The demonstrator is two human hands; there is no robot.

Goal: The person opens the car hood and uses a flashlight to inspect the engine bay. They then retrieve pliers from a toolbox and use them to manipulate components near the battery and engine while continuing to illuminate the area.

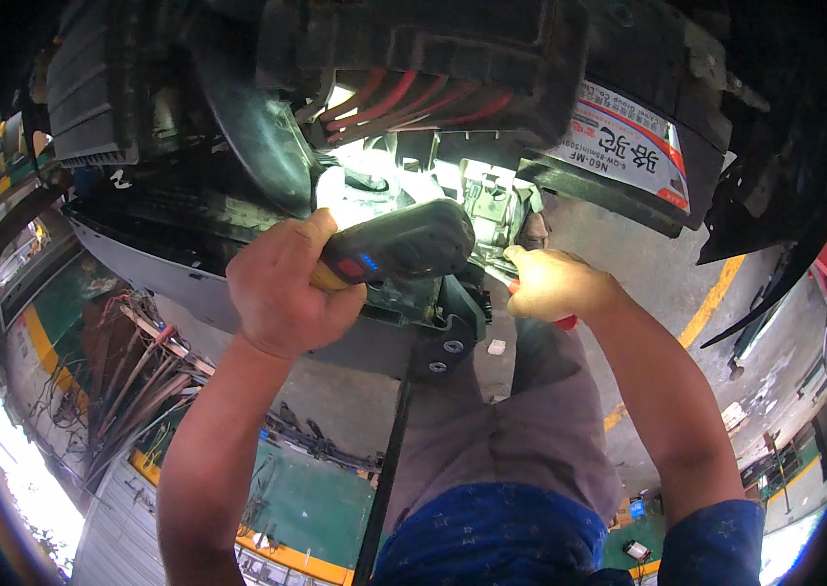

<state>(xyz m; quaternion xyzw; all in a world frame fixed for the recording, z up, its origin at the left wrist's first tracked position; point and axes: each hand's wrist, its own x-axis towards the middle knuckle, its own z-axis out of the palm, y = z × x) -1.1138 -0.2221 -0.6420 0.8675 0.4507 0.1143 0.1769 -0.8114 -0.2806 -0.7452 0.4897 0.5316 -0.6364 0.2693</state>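
My left hand [287, 283] is closed round a black and yellow cordless work light [409, 239] with small blue indicator lights. Strong light falls on the vehicle parts beyond it, washing out some detail. To its right, my right hand [555, 285] grips a red-handled tool [568, 322]; my fingers hide most of it, so its kind is unclear. The tool's thin metal end points toward a brightly lit silvery metal part [492, 203]. Above the light, red cables [399, 98] run under a black housing [423, 44].
A vehicle battery [619, 146] with a white label sits at upper right. A thick black duct [252, 146] curves down on the left. Below it runs a grey panel [145, 269]. Loose cables and rods [145, 376] lie at left. A yellow line [711, 301] crosses the floor.
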